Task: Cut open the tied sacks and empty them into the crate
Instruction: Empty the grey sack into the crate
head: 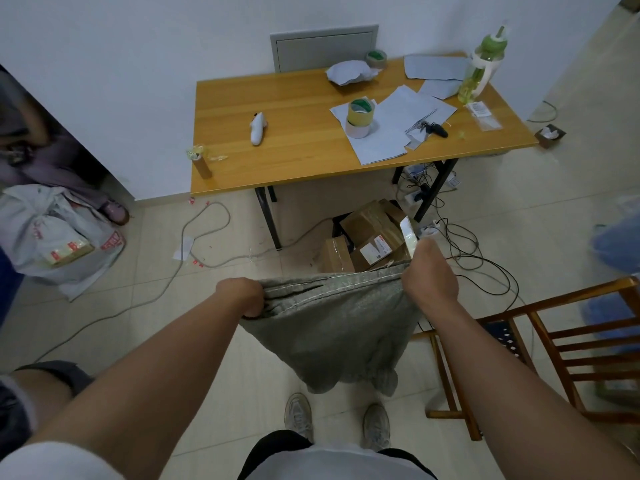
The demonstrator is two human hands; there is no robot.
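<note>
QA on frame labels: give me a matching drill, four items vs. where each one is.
Items:
1. grey sack
2. cardboard boxes
3. stacked tape rolls
4. green-capped bottle

Places:
A. on the table's far right corner
B. on the papers at mid-table
C. held by both hands, left hand and right hand
D. piled on the floor by the table, beyond the sack

Pairs: 1-C, 2-D, 3-B, 4-A

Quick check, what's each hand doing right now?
Left hand: fingers curled, gripping one end of the grey sack.
Right hand: gripping the sack's other end, held over the boxes.
</note>
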